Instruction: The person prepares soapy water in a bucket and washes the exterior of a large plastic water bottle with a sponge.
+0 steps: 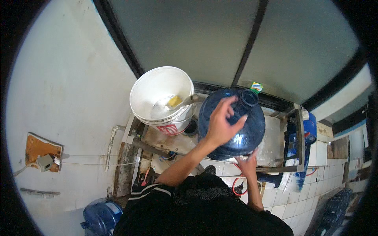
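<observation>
A large blue translucent water jug (245,138) is right in front of me on a metal-topped stand (273,141). Its uncapped neck (249,98) points up and away from me; whether the jug leans cannot be told. Over its shoulder hovers my left hand (224,125), fingers spread and curved near the neck, with nothing in them. Low on the jug's near side, my right hand (248,163) grips it, some fingers hidden. To the left stands a white plastic bucket (141,100) holding a yellow sponge (174,101) and a handled tool (189,101) that leans on the rim.
Frosted glass panels (189,38) rise behind the stand. A small green packet (256,87) rests on the sill. Another blue jug (102,216) lies at lower left. A cable (103,163) runs from a wall socket (45,163). A red hose (239,194) loops below the stand.
</observation>
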Action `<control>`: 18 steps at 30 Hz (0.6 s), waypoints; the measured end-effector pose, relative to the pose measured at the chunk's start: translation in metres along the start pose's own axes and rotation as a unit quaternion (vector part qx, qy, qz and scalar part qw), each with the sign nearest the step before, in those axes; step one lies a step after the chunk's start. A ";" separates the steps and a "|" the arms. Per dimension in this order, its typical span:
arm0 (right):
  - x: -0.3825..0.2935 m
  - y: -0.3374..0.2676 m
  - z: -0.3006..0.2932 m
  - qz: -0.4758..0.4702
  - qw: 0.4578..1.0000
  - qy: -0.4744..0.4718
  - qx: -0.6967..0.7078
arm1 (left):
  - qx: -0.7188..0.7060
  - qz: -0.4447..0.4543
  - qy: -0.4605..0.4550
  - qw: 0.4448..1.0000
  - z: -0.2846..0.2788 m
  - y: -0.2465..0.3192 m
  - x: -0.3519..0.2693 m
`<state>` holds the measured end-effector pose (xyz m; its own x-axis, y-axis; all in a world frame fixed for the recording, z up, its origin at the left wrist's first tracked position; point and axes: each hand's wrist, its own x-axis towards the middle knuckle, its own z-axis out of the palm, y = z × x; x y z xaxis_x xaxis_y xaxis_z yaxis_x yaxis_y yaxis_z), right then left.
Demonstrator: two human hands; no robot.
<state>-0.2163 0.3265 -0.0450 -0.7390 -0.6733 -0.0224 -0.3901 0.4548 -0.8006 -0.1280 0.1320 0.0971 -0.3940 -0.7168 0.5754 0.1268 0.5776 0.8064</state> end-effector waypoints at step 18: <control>0.115 -0.328 0.281 -0.279 0.928 -0.218 -0.113 | 0.304 -0.238 0.163 0.908 -0.283 -0.177 0.002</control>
<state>-0.0191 -0.0640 0.0469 -0.1139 -0.9904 0.0777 -0.7866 0.0422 -0.6160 0.1063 -0.0816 -0.0058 0.0301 -0.9622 0.2708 -0.5521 0.2098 0.8069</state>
